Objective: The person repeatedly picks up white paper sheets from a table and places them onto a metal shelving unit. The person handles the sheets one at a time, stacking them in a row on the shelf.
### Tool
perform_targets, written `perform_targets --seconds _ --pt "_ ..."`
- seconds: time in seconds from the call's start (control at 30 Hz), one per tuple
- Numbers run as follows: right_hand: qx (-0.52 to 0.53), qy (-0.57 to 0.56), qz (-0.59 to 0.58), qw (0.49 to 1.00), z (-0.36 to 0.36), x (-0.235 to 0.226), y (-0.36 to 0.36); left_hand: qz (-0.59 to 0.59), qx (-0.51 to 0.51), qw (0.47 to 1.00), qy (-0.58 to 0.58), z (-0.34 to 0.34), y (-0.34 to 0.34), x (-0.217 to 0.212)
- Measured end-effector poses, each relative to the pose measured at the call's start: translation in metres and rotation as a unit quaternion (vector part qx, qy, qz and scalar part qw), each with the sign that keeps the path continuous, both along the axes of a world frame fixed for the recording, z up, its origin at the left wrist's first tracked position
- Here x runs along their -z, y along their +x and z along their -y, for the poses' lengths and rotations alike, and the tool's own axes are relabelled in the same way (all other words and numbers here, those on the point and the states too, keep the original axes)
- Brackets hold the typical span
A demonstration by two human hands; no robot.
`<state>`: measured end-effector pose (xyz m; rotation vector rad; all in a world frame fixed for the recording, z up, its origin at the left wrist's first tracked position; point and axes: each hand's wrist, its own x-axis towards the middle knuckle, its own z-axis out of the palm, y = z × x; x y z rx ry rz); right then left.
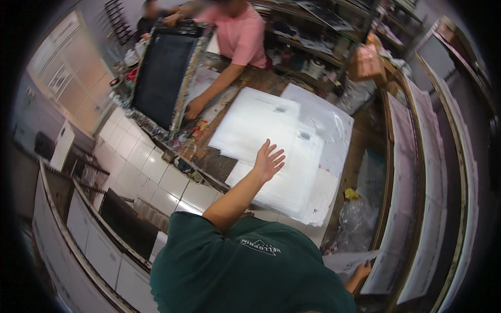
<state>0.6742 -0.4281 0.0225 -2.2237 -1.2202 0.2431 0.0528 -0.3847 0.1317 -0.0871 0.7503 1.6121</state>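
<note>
My left hand (270, 161) is held out over the work table with its fingers spread, and nothing is in it. Below it lies a pile of thin white sheets (250, 120), with small dark printed marks on some of them. Low at the right, my right hand (361, 270) is closed on the edge of a thin whitish sheet (347, 261), beside the long rack. The exact grip of its fingers is partly hidden.
Across the table (209, 156), a person in a pink shirt (245, 39) tilts up a dark screen-printing frame (164, 75). Another person (151, 18) stands behind. Wooden racks hung with sheets (402, 193) line the right. Clear plastic bags (352, 219) lie beside them.
</note>
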Motion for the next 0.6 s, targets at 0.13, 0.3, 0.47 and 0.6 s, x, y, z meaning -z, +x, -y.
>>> perform_targets --seconds 0.13,0.3,0.47,0.6 --pt "0.013 -0.074 0.019 0.997 -0.016 0.028 0.008 -0.007 -0.084 0.996 0.001 0.009 -0.019 0.020" --pt "-0.027 -0.036 -0.013 0.999 -0.039 0.018 -0.016 0.036 -0.195 0.980 -0.004 0.004 -0.062 0.061" --pt "-0.041 -0.007 -0.073 0.996 -0.055 0.018 -0.003 0.009 -0.260 0.965 0.041 -0.014 -0.102 0.089" --pt "-0.029 0.008 -0.104 0.994 -0.052 -0.012 -0.026 0.050 -0.305 0.950 0.055 -0.033 -0.130 0.102"
